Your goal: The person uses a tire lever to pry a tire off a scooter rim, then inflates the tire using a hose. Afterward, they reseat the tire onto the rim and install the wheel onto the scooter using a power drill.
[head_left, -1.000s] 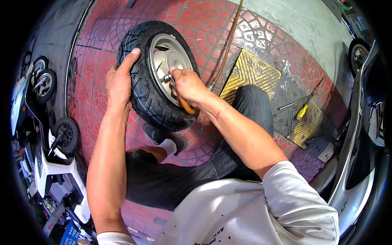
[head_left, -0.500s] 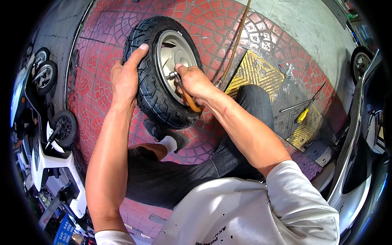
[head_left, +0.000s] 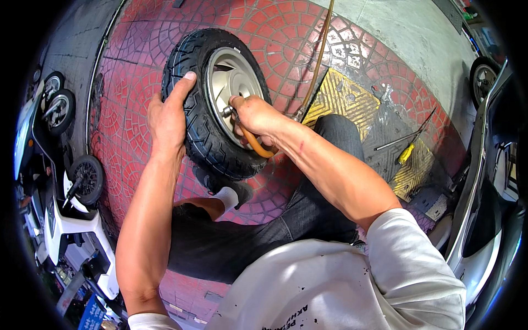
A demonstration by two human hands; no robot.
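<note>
Right hand (head_left: 254,117) closed around an orange hose (head_left: 256,147), a person holds its metal fitting (head_left: 226,111) at the inner edge of a pale metal rim (head_left: 219,88). Left hand (head_left: 168,122) presses against the tread of the black tire (head_left: 198,129) mounted on that rim, its thumb laid over the near side; the other fingers are mostly hidden, so how tightly they close cannot be told. Tilted, the tire and rim stand between the 2 hands, above red patterned paving (head_left: 275,49) and in front of the wearer's dark jeans (head_left: 231,245). Just below the tire, 1 foot shows in a white sock (head_left: 225,198) and a dark shoe (head_left: 242,193).

To the right, past a bent knee, lies a yellow-and-black ribbed mat (head_left: 341,99). A screwdriver with a yellow handle (head_left: 406,154) and a slim metal rod (head_left: 393,142) rest farther along it. Beyond the tire, a brown hose (head_left: 316,71) runs to the upper edge of the view.

Farther out, a spoked wheel (head_left: 88,179) and white bodywork (head_left: 53,234) appear at left, while a dark-and-silver vehicle (head_left: 487,236) fills the right edge.
</note>
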